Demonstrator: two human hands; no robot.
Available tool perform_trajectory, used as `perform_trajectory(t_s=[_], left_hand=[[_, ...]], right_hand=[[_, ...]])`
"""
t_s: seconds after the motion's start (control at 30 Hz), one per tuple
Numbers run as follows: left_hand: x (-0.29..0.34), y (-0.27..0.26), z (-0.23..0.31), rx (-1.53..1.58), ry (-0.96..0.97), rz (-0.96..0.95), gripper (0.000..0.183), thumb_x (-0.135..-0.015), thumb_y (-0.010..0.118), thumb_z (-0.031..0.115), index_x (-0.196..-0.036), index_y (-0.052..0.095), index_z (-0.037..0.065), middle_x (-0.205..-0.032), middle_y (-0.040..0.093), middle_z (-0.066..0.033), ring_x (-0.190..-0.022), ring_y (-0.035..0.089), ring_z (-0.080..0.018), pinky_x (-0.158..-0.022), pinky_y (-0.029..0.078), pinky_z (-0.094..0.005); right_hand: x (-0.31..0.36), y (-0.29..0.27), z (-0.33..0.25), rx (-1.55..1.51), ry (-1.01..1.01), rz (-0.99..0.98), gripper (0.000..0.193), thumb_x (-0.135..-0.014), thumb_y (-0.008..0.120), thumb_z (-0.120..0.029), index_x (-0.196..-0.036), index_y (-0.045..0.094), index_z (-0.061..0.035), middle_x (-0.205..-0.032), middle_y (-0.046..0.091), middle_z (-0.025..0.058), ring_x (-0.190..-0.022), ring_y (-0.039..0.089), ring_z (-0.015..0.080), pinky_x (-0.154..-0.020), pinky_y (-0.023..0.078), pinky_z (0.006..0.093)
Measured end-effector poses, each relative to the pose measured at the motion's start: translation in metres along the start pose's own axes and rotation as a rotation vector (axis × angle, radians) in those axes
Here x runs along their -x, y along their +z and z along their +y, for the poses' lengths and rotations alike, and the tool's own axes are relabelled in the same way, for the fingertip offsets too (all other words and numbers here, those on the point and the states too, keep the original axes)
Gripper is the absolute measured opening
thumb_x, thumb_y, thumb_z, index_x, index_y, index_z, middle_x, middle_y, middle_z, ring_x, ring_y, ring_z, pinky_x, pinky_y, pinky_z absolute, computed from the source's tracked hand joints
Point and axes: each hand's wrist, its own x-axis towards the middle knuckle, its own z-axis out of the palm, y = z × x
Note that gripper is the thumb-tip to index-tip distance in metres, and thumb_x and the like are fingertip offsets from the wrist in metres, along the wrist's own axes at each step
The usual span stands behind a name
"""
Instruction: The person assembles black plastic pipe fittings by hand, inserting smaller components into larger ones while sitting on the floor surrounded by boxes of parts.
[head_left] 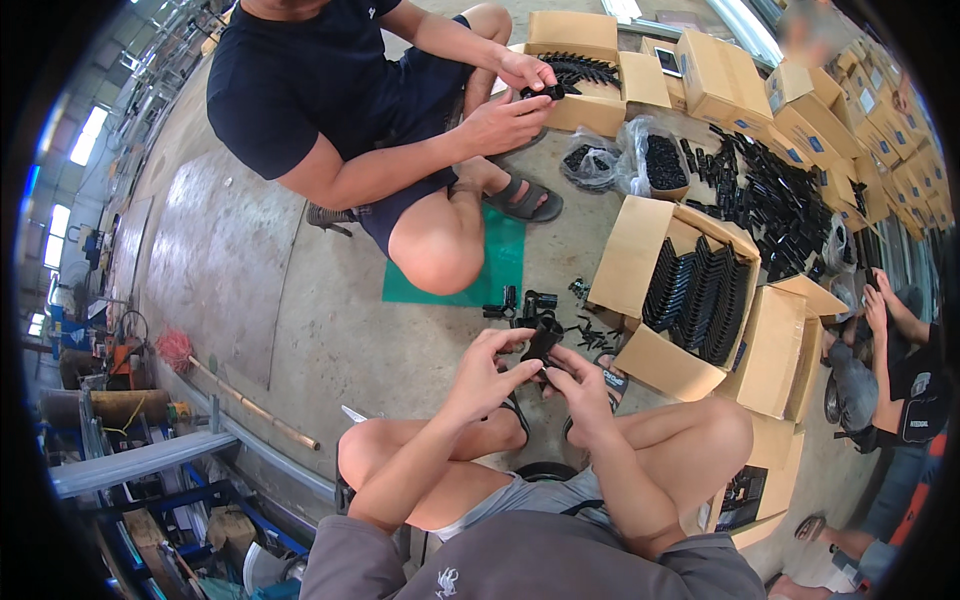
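Note:
Between my knees I hold a black tubular plastic fitting (pixel 543 340) in both hands, its round open end tilted up. My left hand (pixel 488 372) grips its left side, with the thumb near its lower end. My right hand (pixel 580 384) closes on the lower right of it, thumb and fingertips meeting the left thumb; a tiny pale bit shows there, too small to name. On the floor just beyond lie several more black fittings (pixel 538 302) and a scatter of small black screws or pins (pixel 592 332).
An open carton (pixel 625 245) with rows of black parts stands to the right, a loose heap of black parts (pixel 780 200) behind it. Opposite, a co-worker (pixel 300 130) handles a black part above a green sheet (pixel 505 245). A long-handled brush (pixel 255 400) lies left.

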Motion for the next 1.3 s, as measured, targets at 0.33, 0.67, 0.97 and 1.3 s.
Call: perform_trajectory(t_s=[0.33, 0.67, 0.97, 1.3], left_hand=[[0.0, -0.015, 0.01, 0.579, -0.3, -0.262, 0.043, -0.092, 0.069, 0.015, -0.131, 0.056, 0.001, -0.116, 0.065, -0.0047, -0.099, 0.062, -0.0098, -0.081, 0.05, -0.0248], [0.063, -0.025, -0.051, 0.41, -0.385, -0.111, 0.032, -0.086, 0.075, 0.012, -0.112, 0.063, -0.002, -0.094, 0.068, -0.0023, -0.087, 0.063, -0.0079, -0.079, 0.05, -0.0227], [0.048, -0.025, -0.048, 0.478, -0.33, -0.005, 0.037, -0.084, 0.077, 0.008, -0.115, 0.06, -0.003, -0.101, 0.07, -0.0083, -0.087, 0.065, -0.0103, -0.078, 0.052, -0.0238], [0.043, -0.02, -0.025, 0.41, -0.228, -0.031, 0.035, -0.082, 0.075, 0.001, -0.114, 0.061, -0.003, -0.1, 0.068, -0.0072, -0.088, 0.066, -0.0118, -0.077, 0.054, -0.0242]], right_hand=[[0.006, 0.011, -0.007, 0.409, -0.247, 0.068, 0.036, -0.085, 0.073, -0.011, -0.115, 0.059, 0.0047, -0.105, 0.071, 0.0158, -0.09, 0.069, 0.0193, -0.081, 0.054, 0.0307], [0.021, 0.023, 0.04, 0.589, -0.102, -0.209, 0.028, -0.089, 0.069, -0.016, -0.109, 0.065, 0.0027, -0.098, 0.068, 0.0145, -0.091, 0.067, 0.0215, -0.08, 0.052, 0.0332], [0.004, 0.025, 0.04, 0.479, -0.087, -0.096, 0.019, -0.091, 0.066, -0.011, -0.105, 0.069, 0.0014, -0.083, 0.068, 0.0048, -0.073, 0.057, 0.0072, -0.065, 0.046, 0.0247], [0.002, 0.013, 0.043, 0.326, -0.093, -0.084, 0.015, -0.088, 0.068, -0.005, -0.099, 0.067, 0.005, -0.093, 0.07, 0.0108, -0.083, 0.067, 0.0141, -0.075, 0.054, 0.0276]])
